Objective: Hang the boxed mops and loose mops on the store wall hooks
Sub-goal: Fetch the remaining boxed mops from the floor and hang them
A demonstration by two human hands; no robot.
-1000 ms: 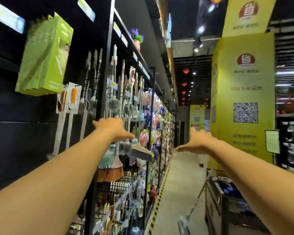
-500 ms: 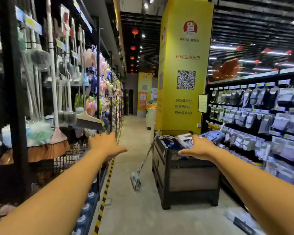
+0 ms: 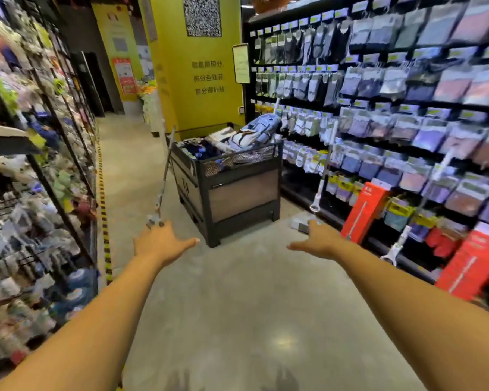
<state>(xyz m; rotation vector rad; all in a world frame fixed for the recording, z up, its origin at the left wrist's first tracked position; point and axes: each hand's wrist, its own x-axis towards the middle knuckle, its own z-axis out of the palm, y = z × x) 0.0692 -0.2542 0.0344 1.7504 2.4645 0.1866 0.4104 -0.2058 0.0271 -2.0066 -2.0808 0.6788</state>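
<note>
Both your left hand and right hand are open, holding nothing; one mop leans on the bin ahead, red boxes stand right, by the shelf

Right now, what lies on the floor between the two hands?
In the head view, only bare grey floor shows between the left hand and the right hand; both are empty.
</note>
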